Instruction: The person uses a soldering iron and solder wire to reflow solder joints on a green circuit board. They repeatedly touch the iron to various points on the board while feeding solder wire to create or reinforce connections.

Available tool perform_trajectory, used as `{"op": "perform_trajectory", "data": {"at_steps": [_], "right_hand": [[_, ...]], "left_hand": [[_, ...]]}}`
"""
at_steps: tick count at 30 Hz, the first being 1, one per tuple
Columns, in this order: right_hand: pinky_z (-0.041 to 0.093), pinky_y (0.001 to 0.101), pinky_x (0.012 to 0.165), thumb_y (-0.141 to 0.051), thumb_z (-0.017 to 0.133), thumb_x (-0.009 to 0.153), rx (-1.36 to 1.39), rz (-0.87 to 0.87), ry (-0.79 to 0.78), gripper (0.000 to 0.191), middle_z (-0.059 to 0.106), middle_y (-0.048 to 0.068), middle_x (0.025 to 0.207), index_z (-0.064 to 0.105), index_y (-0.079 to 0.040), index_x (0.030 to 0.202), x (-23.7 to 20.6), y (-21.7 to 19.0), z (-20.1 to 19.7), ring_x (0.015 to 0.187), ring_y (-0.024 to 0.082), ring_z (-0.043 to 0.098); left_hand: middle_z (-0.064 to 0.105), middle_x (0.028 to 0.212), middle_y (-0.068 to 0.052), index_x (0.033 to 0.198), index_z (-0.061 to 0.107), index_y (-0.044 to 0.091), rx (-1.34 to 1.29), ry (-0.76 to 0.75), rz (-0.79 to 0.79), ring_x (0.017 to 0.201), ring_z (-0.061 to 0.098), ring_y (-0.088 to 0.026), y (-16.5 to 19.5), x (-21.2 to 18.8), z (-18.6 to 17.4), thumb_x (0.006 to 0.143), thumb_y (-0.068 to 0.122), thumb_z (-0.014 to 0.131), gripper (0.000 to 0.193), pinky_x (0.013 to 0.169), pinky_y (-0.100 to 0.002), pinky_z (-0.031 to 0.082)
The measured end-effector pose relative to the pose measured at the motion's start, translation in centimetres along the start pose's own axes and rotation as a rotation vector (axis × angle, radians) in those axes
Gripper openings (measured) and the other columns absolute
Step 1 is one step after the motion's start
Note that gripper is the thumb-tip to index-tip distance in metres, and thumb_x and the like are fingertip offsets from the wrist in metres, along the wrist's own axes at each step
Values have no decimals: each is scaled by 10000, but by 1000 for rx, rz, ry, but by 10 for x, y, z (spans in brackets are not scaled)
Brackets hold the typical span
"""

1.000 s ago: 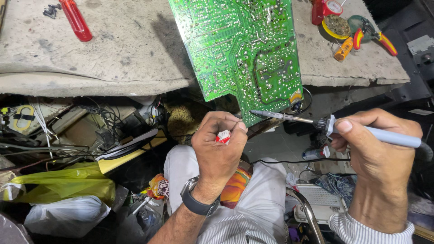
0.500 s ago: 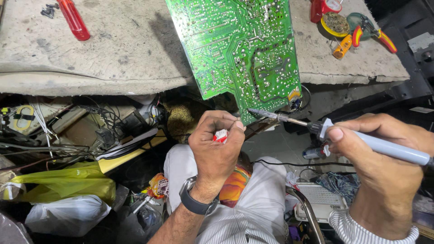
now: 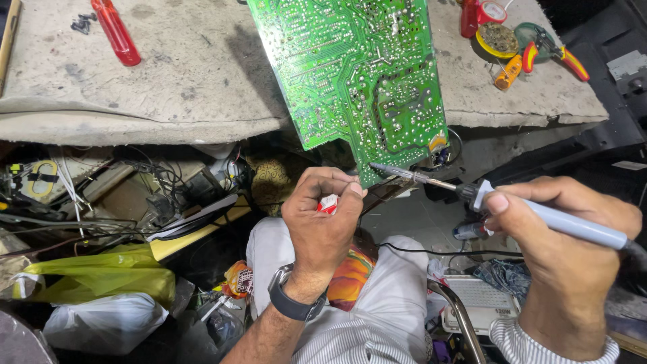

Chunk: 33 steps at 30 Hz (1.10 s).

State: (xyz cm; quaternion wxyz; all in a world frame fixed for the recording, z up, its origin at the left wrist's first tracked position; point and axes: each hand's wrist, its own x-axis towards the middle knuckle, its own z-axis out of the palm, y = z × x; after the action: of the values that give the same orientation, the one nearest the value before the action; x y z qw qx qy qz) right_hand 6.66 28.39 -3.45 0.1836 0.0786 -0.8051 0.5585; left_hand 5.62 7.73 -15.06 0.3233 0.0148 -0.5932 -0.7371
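A green circuit board tilts over the front edge of the worktable, solder side up. My left hand is closed around a small red-and-white object, with the fingertips at the board's lower corner. My right hand grips a soldering iron by its pale blue handle. The iron's metal tip lies at the board's lower edge, just right of my left fingers.
The grey worktable carries a red-handled screwdriver, red-and-yellow pliers, a round solder tin and a red bottle. Below it are tangled wires, yellow and white plastic bags, and my lap.
My right hand has drawn the soldering iron slightly to the right and lower; the tip stays at the board's lower edge. My left hand has hardly moved.
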Motion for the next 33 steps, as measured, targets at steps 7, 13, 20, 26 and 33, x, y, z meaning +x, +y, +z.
{"op": "perform_trajectory", "data": {"at_steps": [7,13,20,26,33], "right_hand": [[588,252,704,42,805,933,54,-3,-12,126,721,163,864,697,101,960,-3,11,-4,684,148,684],[593,267,656,19,801,942,104,11,-29,139,720,170,848,698,110,964,4,28,-13,663,172,692],[601,282,661,28,778,969,220,5,-47,124,719,191,856,699,121,991,7,54,-21,662,196,696],[605,332,640,-24,738,1016,468,-29,33,145,719,229,884,684,102,971,12,78,-49,655,240,693],[606,372,645,-30,768,1042,564,-51,103,172,707,251,905,671,98,982,4,106,-60,679,271,690]], "left_hand": [[711,941,-71,829,699,4,-2,-20,9,897,692,-132,3,-1,-1,871,-10,718,48,836,-275,563],[721,966,-78,834,713,2,-1,-51,-9,910,686,-130,1,0,-4,879,-5,723,47,839,-277,563],[723,1003,-89,835,680,-4,-48,-78,-41,945,707,-140,-6,-2,-3,895,-3,718,71,852,-279,577],[717,1009,-103,845,686,-12,-15,-75,-6,1017,713,-166,-6,-4,-5,904,-20,712,66,899,-295,573],[704,1014,-100,826,657,-8,-71,-66,-72,966,717,-162,-4,-3,-2,891,-15,705,81,853,-295,607]]}}
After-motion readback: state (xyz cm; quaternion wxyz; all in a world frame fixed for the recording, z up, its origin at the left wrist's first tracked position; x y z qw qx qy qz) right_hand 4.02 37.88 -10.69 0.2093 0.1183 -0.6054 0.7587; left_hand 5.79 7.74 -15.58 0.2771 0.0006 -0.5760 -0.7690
